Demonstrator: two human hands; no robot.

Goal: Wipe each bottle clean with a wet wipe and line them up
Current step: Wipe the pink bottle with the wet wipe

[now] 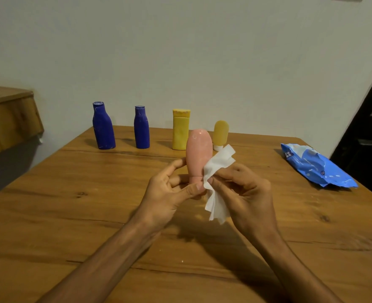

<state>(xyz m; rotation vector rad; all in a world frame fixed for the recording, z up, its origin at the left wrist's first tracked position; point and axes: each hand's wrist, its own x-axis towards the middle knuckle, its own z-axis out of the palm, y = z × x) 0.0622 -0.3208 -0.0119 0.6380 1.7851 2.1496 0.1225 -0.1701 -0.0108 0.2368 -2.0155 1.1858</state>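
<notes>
Pink tube bottle, cap down, held above table; left hand fingers pinch its neck. Right hand fingers clamp wet wipe against it. Likely light, squeezable, slippery once wet; grip neck. 4 bottles lined behind.

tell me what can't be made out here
Head view only.
- Cap of the pink bottle: hidden by the left hand and wet wipe.
- Lower left of the small yellow tube: behind the pink bottle.
- Print on the wipe pack: too small to read.
</notes>
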